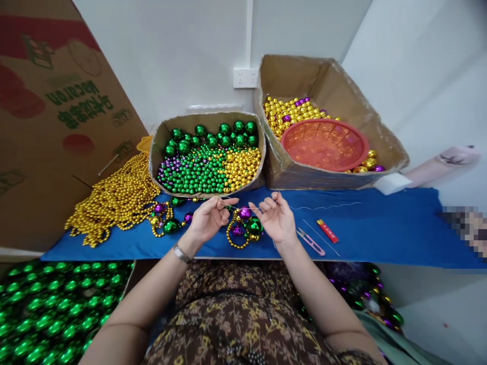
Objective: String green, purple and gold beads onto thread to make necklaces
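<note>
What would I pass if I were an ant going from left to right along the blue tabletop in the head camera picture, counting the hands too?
Gold bead strands → left hand → right hand → pink-handled snips → red packet.

The scene is lit evenly by cool, moderately bright light, its source out of view. Sharp white glints are thrown back by the rows of glossy green balls (53, 304) at lower left. Soft shadow is held inside the tall, open brown cardboard box (297, 76). The large printed brown cardboard carton (34, 167) is tilted by wide-angle distortion. The upper right corner is darkened, coarse pixelation is seen at the right edge, and the thin pale thread (304, 208) is only faintly resolved.
</note>
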`<state>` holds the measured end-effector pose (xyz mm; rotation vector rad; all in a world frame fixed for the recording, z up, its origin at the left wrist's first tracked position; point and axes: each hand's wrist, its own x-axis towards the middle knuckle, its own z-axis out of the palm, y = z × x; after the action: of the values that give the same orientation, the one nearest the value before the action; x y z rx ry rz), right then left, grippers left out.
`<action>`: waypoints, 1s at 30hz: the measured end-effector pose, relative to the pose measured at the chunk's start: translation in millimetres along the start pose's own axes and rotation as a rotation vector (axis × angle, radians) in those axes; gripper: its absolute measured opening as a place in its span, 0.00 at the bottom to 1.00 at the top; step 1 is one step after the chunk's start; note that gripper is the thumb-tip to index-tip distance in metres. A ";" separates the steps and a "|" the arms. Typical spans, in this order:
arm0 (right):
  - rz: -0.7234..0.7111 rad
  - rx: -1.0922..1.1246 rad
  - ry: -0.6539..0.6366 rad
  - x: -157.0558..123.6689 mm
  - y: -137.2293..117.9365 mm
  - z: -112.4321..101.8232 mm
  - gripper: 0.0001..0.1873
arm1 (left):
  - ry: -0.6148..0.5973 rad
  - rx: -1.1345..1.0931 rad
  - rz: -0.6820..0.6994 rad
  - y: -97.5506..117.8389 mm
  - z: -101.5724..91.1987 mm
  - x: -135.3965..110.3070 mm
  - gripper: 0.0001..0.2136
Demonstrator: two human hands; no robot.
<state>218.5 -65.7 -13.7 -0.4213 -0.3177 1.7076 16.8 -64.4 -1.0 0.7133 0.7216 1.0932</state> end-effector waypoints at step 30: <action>-0.345 -1.350 -0.347 5.4 -20.5 45.8 0.15 | -0.095 0.500 0.413 -15.0 32.9 15.2 0.12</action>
<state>215.3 -55.7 35.6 -0.9523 -1.7116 1.0001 55.5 -59.4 3.4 1.3784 0.7948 1.2514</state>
